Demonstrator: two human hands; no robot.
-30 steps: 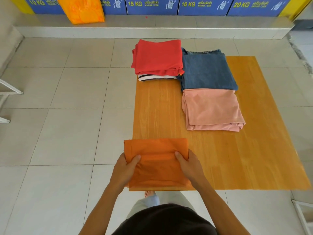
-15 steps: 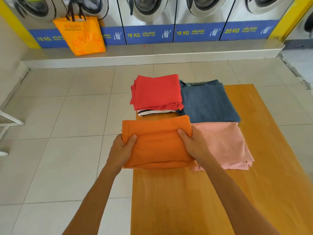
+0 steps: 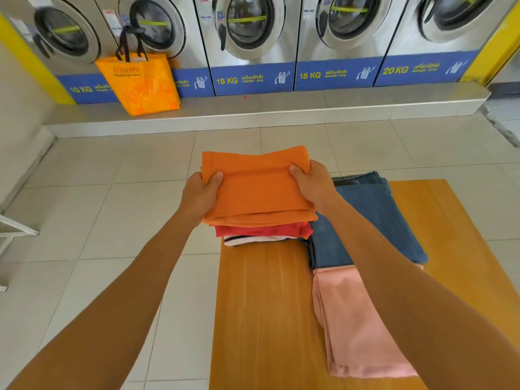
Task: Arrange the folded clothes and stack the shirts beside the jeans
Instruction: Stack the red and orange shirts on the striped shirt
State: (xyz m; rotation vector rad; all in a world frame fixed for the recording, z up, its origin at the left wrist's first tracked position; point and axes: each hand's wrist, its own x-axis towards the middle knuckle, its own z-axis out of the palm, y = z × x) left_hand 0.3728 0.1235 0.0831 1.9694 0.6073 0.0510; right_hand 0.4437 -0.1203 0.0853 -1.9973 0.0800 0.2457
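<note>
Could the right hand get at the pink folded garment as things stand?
Probably not yet: the right hand and left hand both grip the orange shirt. The pink garment lies uncovered under that forearm.

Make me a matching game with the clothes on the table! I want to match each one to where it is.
Things:
1. orange shirt
2. red shirt
3. jeans
4. pink garment

Places:
A. right of the shirt pile
B. held in both hands, above the pile
C. nearest the camera, in front of the jeans
D. just under the orange one

Pairs: 1-B, 2-D, 3-A, 4-C
</note>
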